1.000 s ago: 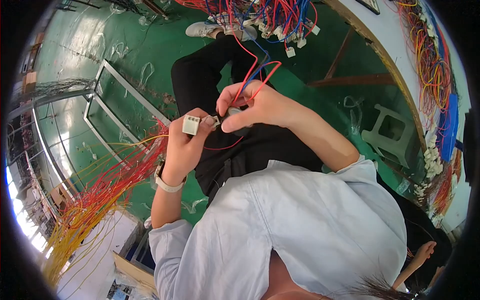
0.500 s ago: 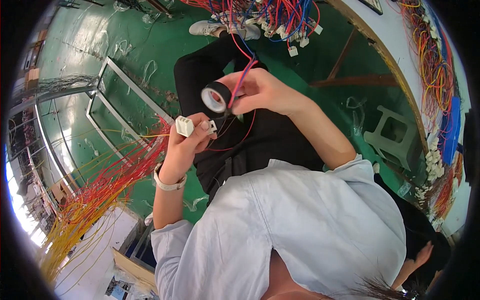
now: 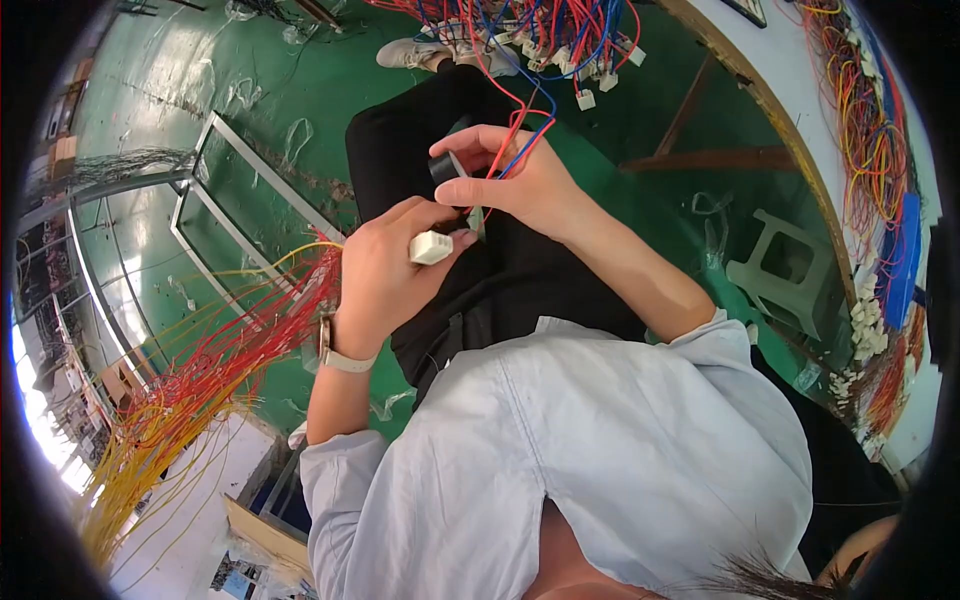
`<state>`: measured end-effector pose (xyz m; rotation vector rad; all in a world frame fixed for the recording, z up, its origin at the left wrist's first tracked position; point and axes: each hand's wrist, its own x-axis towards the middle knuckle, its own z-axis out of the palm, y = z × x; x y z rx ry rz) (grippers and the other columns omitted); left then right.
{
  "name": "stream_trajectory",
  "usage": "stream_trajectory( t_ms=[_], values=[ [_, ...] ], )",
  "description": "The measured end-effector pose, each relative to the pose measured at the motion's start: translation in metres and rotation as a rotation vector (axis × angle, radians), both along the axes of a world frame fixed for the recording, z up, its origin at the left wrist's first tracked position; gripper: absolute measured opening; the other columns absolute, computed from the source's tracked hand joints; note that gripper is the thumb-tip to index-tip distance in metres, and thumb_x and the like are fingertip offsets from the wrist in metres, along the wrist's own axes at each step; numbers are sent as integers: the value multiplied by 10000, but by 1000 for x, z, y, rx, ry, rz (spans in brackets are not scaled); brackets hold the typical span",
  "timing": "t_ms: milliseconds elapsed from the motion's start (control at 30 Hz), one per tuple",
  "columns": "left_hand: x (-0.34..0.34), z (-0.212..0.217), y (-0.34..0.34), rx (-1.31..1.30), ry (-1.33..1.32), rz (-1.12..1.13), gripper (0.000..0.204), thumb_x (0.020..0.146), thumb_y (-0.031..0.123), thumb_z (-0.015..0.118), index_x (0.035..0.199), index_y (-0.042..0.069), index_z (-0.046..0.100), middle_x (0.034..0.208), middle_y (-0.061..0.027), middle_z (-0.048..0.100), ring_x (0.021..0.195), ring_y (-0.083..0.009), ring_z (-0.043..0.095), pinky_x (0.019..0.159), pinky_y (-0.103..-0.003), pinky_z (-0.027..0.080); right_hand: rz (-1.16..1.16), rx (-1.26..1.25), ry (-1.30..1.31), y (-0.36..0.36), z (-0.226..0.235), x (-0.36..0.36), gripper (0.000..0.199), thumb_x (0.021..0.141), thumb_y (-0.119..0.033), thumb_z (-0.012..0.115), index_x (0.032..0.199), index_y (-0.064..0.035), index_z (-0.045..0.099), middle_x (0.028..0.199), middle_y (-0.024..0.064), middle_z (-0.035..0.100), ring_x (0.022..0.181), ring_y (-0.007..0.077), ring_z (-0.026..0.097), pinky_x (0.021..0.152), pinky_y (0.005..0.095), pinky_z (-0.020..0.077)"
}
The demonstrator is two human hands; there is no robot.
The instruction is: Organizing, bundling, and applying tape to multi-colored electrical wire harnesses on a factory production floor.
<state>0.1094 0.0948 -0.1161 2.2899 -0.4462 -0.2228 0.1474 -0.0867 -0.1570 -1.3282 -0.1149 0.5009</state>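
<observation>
Over my lap, my left hand (image 3: 395, 255) is closed on a white plug connector (image 3: 430, 248), whose block end sticks out past the fingers. My right hand (image 3: 515, 180) is beside it, thumb and fingers curled round a roll of black tape (image 3: 446, 168). Red and blue wires (image 3: 517, 150) run down from the hanging bundle, across the right palm, to where both hands meet. A small pale piece (image 3: 476, 218) shows between the hands; its kind I cannot make out. The left fingertips are partly hidden.
Red and yellow wires (image 3: 230, 350) fan out at the left near a metal frame (image 3: 250, 210). A bundle of wires with white connectors (image 3: 560, 40) hangs ahead. At the right are a grey stool (image 3: 785, 265) and a table edge (image 3: 765, 100) with more wires.
My left hand has turned over and moved right, toward the right hand, with the connector. The tape roll has tilted, and the red and blue wires have spread apart.
</observation>
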Motion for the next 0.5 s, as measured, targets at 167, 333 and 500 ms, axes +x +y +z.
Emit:
stream_trajectory(
  t_ms=[167,333,500],
  values=[
    [0,-12,-1,-152,213,69,129,754,102,695,857,27,677,761,-109,660,654,-284,638,576,-330,488,-145,113,60,7,-2,-6,374,757,-85,748,1102,-18,622,837,-4,599,781,70,568,719,224,466],
    [3,-8,-5,-134,270,102,113,744,109,705,797,13,679,711,-114,652,615,-281,626,553,-323,475,-259,196,88,12,1,-9,392,750,-72,751,1114,-7,622,839,-6,583,773,70,547,724,221,448],
    [5,-2,-6,-88,181,127,106,731,120,718,770,28,683,702,-99,647,602,-274,618,540,-325,467,-204,188,88,11,-1,-2,372,766,-76,736,1113,-4,622,854,-11,567,801,71,534,724,223,440]
  ],
)
